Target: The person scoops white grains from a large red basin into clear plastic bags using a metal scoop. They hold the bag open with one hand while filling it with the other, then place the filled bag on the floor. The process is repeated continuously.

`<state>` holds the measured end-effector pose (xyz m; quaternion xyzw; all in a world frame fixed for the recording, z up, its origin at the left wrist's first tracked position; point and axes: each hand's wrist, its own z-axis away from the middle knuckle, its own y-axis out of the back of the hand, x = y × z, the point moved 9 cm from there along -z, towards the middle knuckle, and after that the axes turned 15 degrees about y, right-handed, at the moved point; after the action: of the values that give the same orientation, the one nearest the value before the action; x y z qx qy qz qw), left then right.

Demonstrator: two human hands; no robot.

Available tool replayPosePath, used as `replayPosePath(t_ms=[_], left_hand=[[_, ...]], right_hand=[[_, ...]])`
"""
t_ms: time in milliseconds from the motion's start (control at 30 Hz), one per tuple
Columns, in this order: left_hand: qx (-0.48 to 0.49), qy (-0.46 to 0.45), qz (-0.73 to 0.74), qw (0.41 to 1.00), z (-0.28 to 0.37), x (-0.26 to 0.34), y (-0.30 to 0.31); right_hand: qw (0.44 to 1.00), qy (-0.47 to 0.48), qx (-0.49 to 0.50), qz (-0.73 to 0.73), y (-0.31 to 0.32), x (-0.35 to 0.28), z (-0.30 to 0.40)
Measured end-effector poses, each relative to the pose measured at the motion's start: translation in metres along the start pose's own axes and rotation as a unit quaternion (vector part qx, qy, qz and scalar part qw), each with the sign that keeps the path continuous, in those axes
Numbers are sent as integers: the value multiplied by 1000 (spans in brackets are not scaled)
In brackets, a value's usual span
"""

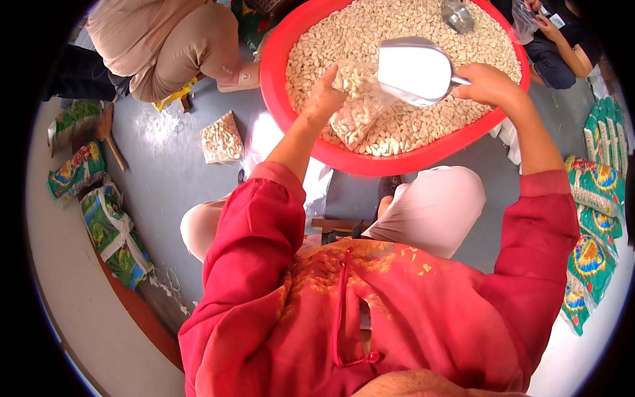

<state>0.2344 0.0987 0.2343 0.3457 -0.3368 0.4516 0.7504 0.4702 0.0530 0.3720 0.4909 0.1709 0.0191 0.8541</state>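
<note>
A large red plastic tub (426, 161) full of pale, flat seeds or beans (347, 30) stands before me. My right hand (483, 84) grips the handle of a shiny metal scoop (414, 72), whose front end is at the mouth of a clear plastic bag (354, 111). That bag holds some of the same seeds and rests over the heap. My left hand (325, 97) holds the bag at its left side, thumb and forefinger showing near its top. How much is in the scoop cannot be told because of glare.
A filled clear bag (222, 139) lies on the grey floor left of the tub. A metal bowl (457, 16) sits in the seeds. Two people are beside the tub, at upper left and upper right. Printed green sacks (593, 258) line the right side, others (116, 233) the left, near a brush (111, 136).
</note>
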Motion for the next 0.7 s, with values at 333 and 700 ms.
replayPosePath(t_ms=[333,700], left_hand=[[57,-75,-56,994,-7,-8,3],[59,-13,-34,998,7,-8,2]], right_hand=[[975,-186,-37,-118,-118,110,12],[861,-161,112,-469,-238,124,-89]])
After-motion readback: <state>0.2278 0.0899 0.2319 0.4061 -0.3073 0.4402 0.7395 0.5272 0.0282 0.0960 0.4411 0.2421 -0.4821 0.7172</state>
